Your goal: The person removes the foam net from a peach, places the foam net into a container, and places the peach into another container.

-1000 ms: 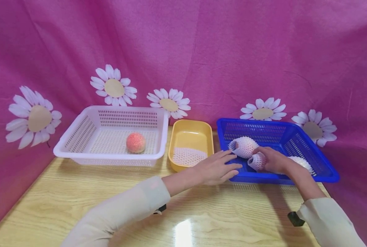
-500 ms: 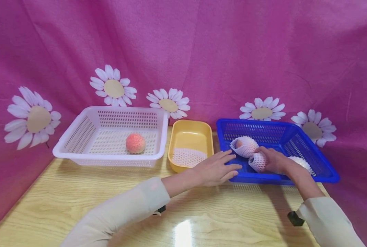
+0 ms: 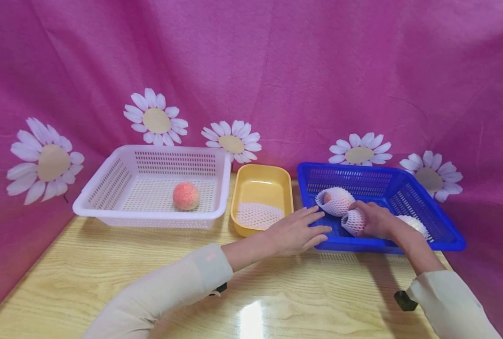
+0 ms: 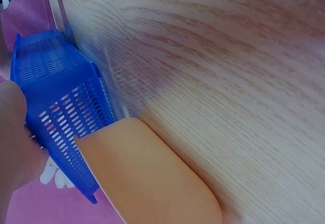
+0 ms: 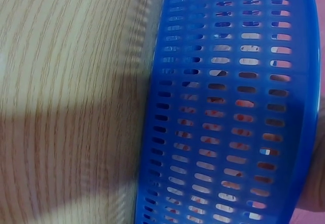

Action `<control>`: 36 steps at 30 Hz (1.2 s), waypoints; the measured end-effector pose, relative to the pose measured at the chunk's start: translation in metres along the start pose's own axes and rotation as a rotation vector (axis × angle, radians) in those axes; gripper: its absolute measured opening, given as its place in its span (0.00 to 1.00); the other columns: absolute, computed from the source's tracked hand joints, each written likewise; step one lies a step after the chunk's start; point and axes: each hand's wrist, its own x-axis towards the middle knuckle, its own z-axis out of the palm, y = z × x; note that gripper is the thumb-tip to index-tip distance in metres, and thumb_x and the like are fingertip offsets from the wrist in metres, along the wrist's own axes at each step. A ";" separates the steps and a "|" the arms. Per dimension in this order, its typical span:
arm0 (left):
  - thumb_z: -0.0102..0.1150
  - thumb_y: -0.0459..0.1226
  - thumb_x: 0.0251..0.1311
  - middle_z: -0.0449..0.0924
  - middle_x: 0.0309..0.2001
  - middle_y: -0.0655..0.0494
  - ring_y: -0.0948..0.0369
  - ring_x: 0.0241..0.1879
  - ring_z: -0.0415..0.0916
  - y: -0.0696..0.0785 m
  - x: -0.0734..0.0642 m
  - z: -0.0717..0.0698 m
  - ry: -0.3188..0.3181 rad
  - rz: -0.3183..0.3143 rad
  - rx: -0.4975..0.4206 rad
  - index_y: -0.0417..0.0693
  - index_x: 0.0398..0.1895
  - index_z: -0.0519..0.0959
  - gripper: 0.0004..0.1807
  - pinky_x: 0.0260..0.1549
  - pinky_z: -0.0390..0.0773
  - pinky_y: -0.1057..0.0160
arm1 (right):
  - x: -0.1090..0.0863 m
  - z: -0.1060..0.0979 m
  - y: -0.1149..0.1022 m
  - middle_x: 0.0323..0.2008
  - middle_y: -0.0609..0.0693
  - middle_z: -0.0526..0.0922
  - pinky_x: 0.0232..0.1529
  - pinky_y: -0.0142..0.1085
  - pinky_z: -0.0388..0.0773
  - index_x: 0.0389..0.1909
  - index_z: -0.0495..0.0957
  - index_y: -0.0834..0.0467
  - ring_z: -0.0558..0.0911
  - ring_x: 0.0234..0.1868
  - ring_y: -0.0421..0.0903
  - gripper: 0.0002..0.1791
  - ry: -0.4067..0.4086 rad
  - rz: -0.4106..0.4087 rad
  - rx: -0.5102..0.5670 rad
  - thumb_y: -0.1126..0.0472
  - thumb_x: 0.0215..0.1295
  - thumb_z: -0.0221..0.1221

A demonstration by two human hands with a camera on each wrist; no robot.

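Note:
In the head view my right hand [image 3: 376, 220] reaches into the blue basket [image 3: 452, 246] and grips a peach in a white foam net [image 3: 353, 222], mostly covered by the fingers. Touching it on the left lies another netted peach [image 3: 337, 201], its pink skin showing at the net's mouth. A third white foam net [image 3: 414, 225] lies partly behind the right wrist. My left hand [image 3: 295, 230], fingers spread and nearly straight, rests at the basket's left front corner. The right wrist view shows mainly the basket's slotted wall [image 5: 228, 102].
A yellow tray [image 3: 263, 175] holding a flattened foam net [image 3: 259, 214] stands left of the blue basket. Farther left, a bare peach [image 3: 186, 196] sits in a white basket [image 3: 149, 214]. All stand on a wooden table [image 3: 319, 292] before a pink flowered cloth [image 3: 293, 70].
The netted peach under my right hand has shifted slightly right. The one beside it has turned a little, so more pink skin shows. My left hand has hardly moved.

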 end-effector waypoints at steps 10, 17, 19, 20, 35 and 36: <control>0.32 0.49 0.80 0.66 0.71 0.51 0.54 0.74 0.56 -0.001 0.000 0.000 0.006 0.014 0.012 0.60 0.70 0.72 0.24 0.73 0.49 0.60 | -0.001 -0.003 -0.004 0.45 0.68 0.75 0.42 0.63 0.76 0.55 0.70 0.56 0.76 0.42 0.70 0.35 -0.030 0.052 0.000 0.59 0.46 0.76; 0.33 0.49 0.80 0.66 0.71 0.49 0.54 0.73 0.56 -0.001 0.000 -0.001 0.010 0.015 0.008 0.60 0.70 0.72 0.24 0.73 0.49 0.60 | -0.002 -0.008 -0.006 0.48 0.69 0.74 0.43 0.65 0.74 0.55 0.70 0.54 0.74 0.45 0.72 0.34 -0.035 0.070 -0.014 0.60 0.47 0.75; 0.33 0.49 0.80 0.66 0.71 0.49 0.53 0.73 0.56 -0.001 0.000 -0.001 0.009 0.011 0.005 0.61 0.70 0.72 0.24 0.73 0.49 0.59 | -0.002 -0.010 -0.007 0.49 0.70 0.73 0.43 0.64 0.73 0.55 0.69 0.54 0.73 0.45 0.73 0.35 -0.038 0.076 -0.015 0.60 0.47 0.75; 0.33 0.49 0.80 0.66 0.71 0.49 0.54 0.73 0.56 -0.001 -0.001 -0.001 0.012 0.008 0.000 0.61 0.70 0.73 0.24 0.73 0.49 0.59 | -0.003 -0.011 -0.008 0.50 0.70 0.73 0.42 0.64 0.74 0.55 0.69 0.54 0.73 0.45 0.73 0.35 -0.036 0.075 -0.018 0.60 0.46 0.75; 0.34 0.50 0.80 0.66 0.71 0.49 0.53 0.73 0.56 -0.001 0.000 0.000 0.021 -0.001 -0.028 0.61 0.69 0.73 0.24 0.73 0.52 0.59 | -0.005 -0.025 -0.017 0.51 0.70 0.73 0.39 0.60 0.74 0.56 0.70 0.54 0.73 0.44 0.72 0.36 0.004 0.051 -0.044 0.58 0.45 0.74; 0.34 0.49 0.80 0.66 0.71 0.49 0.53 0.73 0.56 0.000 0.000 0.000 0.019 -0.002 -0.028 0.61 0.69 0.74 0.24 0.72 0.52 0.59 | -0.005 -0.026 -0.018 0.52 0.70 0.73 0.39 0.59 0.75 0.56 0.70 0.53 0.73 0.44 0.71 0.36 0.007 0.050 -0.042 0.58 0.44 0.74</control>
